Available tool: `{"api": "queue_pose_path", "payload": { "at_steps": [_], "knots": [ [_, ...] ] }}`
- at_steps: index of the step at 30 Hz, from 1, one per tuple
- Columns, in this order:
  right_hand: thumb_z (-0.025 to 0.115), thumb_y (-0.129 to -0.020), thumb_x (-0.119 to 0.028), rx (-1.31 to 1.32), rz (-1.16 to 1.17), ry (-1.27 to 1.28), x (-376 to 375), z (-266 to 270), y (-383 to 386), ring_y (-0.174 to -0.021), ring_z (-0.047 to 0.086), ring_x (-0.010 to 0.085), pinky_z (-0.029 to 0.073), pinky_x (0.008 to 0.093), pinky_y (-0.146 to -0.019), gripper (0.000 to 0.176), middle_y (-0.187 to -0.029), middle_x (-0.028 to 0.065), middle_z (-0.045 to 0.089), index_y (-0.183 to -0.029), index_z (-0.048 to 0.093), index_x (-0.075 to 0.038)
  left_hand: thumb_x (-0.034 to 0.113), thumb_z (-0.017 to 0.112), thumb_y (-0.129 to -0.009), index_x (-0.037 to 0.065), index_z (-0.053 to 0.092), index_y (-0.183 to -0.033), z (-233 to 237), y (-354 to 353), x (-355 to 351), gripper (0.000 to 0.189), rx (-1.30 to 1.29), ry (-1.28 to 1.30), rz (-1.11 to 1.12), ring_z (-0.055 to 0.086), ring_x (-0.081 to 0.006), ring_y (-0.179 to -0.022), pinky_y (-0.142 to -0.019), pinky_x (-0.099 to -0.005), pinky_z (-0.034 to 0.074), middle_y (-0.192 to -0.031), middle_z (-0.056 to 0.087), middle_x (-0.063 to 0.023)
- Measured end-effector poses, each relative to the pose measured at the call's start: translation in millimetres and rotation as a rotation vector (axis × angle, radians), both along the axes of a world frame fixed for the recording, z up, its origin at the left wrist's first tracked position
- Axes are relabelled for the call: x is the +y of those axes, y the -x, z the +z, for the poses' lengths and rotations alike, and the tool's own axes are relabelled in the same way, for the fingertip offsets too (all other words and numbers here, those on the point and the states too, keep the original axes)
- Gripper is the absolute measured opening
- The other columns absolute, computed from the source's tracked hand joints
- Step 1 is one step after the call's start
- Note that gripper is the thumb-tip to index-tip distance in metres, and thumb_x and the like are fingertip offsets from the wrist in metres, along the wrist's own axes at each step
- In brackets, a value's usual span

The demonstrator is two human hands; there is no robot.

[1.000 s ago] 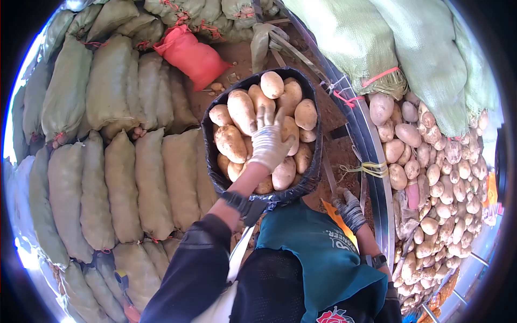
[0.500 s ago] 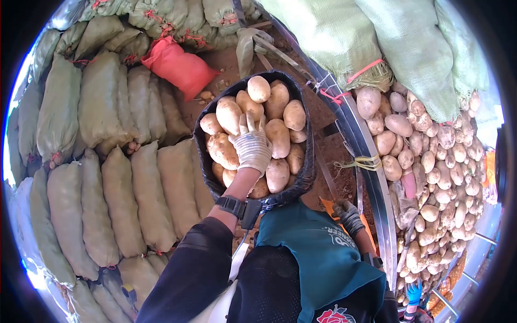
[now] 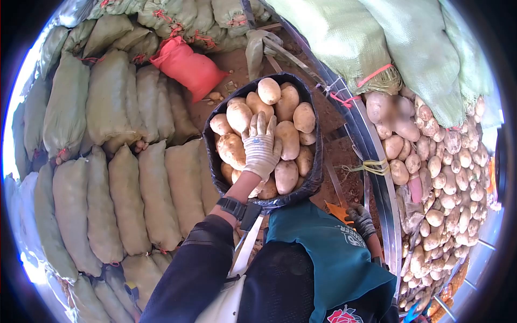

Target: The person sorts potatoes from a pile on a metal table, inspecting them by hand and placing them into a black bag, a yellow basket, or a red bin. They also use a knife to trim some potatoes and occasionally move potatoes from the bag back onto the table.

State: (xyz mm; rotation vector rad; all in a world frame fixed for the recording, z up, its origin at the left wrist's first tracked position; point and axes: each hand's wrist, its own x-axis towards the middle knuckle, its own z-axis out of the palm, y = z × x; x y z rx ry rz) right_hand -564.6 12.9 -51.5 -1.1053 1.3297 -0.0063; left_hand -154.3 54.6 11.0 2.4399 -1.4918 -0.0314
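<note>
A black-lined basket point(image 3: 316, 185) full of potatoes point(image 3: 287, 141) stands in front of my body. My left hand point(image 3: 260, 151), in a pale striped glove, lies flat on the potatoes with its fingers stretched out. My right hand point(image 3: 360, 218), also gloved, is low at the right of the basket, close to an orange piece of material point(image 3: 338, 211). Its fingers are partly bent, and whether they hold anything is hard to make out.
Stacked green sacks point(image 3: 126, 202) fill the left side, with a red sack point(image 3: 188, 67) behind the basket. A dark curved rail point(image 3: 389, 215) runs along the right, with a large potato heap point(image 3: 449, 177) and green sacks point(image 3: 350, 43) beyond. A blue-gloved hand point(image 3: 412, 312) shows lower right.
The view has shifted, so the basket and sacks appear slightly further right. My left hand has flattened over the potatoes, its fingers straighter. The blue-gloved hand appears lower.
</note>
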Motion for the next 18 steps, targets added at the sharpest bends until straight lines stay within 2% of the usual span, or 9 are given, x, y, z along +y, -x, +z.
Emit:
{"api": "queue_pose_path", "payload": {
  "at_steps": [1, 3, 5, 7, 9, 10, 13, 17, 18],
  "knots": [
    [0.063, -0.094, -0.024, -0.023, -0.029, -0.007, -2, -5, 4, -0.087, 0.069, 0.0254, 0.056, 0.0375, -0.067, 0.046, -0.108, 0.0119, 0.064, -0.133, 0.050, -0.004, 0.024, 0.060, -0.081, 0.007, 0.041, -0.145, 4, -3, 4, 0.069, 0.051, 0.135, -0.039, 0.029, -0.0386, -0.140, -0.109, -0.0569, 0.026, -0.149, 0.035, -0.0210],
    [0.063, -0.094, -0.025, -0.015, 0.006, 0.029, -2, -14, 9, -0.086, 0.069, 0.0260, 0.055, 0.0372, -0.067, 0.046, -0.106, 0.0120, 0.064, -0.133, 0.051, -0.004, 0.021, 0.059, -0.081, 0.006, 0.040, -0.144, 6, -6, 29, 0.067, 0.064, 0.169, -0.003, 0.027, -0.0424, -0.140, -0.112, -0.0548, 0.023, -0.149, 0.034, -0.0232],
    [0.063, -0.094, -0.024, -0.028, 0.071, 0.076, -5, -21, 14, -0.084, 0.070, 0.0264, 0.056, 0.0375, -0.066, 0.044, -0.105, 0.0122, 0.064, -0.131, 0.051, -0.003, 0.024, 0.060, -0.080, 0.007, 0.046, -0.140, -11, -16, 51, 0.064, -0.039, 0.255, 0.220, 0.025, -0.0393, -0.143, -0.111, -0.0603, 0.022, -0.151, 0.033, -0.0232],
    [0.063, -0.094, -0.023, -0.002, 0.119, 0.089, -9, -43, 22, -0.084, 0.070, 0.0263, 0.056, 0.0378, -0.066, 0.044, -0.105, 0.0126, 0.064, -0.131, 0.051, -0.003, 0.024, 0.064, -0.080, 0.009, 0.042, -0.143, -22, -24, 66, 0.068, -0.039, 0.004, 0.388, 0.024, -0.0422, -0.143, -0.109, -0.0593, 0.029, -0.153, 0.028, -0.0241],
    [0.062, -0.094, -0.023, 0.025, 0.166, 0.100, -13, -52, 22, -0.084, 0.070, 0.0263, 0.056, 0.0381, -0.066, 0.044, -0.106, 0.0131, 0.064, -0.131, 0.051, -0.002, 0.024, 0.072, -0.074, 0.012, 0.041, -0.144, -27, -29, 74, 0.078, 0.210, 0.030, 0.371, 0.022, -0.0427, -0.143, -0.109, -0.0545, 0.033, -0.156, 0.022, -0.0232],
    [0.063, -0.094, -0.023, 0.027, 0.162, 0.048, -14, -39, 11, -0.084, 0.070, 0.0262, 0.056, 0.0384, -0.066, 0.044, -0.106, 0.0132, 0.065, -0.130, 0.051, -0.002, 0.025, 0.079, -0.069, 0.015, 0.041, -0.145, -11, -29, 66, 0.086, 0.205, -0.109, 0.393, 0.020, -0.0437, -0.144, -0.111, -0.0496, 0.035, -0.157, 0.018, -0.0227],
    [0.064, -0.092, -0.024, 0.037, 0.198, 0.021, -16, -41, 4, -0.083, 0.070, 0.0262, 0.056, 0.0387, -0.067, 0.044, -0.106, 0.0131, 0.065, -0.129, 0.052, -0.003, 0.029, 0.079, -0.070, 0.018, 0.037, -0.148, 13, -28, 56, 0.089, 0.183, -0.303, 0.398, 0.019, -0.0442, -0.145, -0.110, -0.0459, 0.039, -0.157, 0.017, -0.0248],
    [0.065, -0.091, -0.024, 0.131, 0.240, 0.032, -14, -29, -9, -0.083, 0.070, 0.0260, 0.057, 0.0383, -0.068, 0.046, -0.105, 0.0133, 0.065, -0.129, 0.052, -0.001, 0.026, 0.079, -0.070, 0.015, 0.034, -0.150, -11, -57, 60, 0.093, 0.282, -0.157, 0.472, 0.022, -0.0435, -0.144, -0.109, -0.0433, 0.041, -0.157, 0.017, -0.0259],
    [0.065, -0.091, -0.024, 0.131, 0.235, 0.034, -15, -26, -6, -0.083, 0.070, 0.0260, 0.057, 0.0383, -0.068, 0.046, -0.105, 0.0133, 0.065, -0.129, 0.052, -0.001, 0.020, 0.079, -0.071, 0.010, 0.033, -0.149, -10, -66, 64, 0.091, 0.500, 0.019, 0.468, 0.027, -0.0372, -0.143, -0.110, -0.0387, 0.039, -0.155, 0.022, -0.0222]
  ]
}}
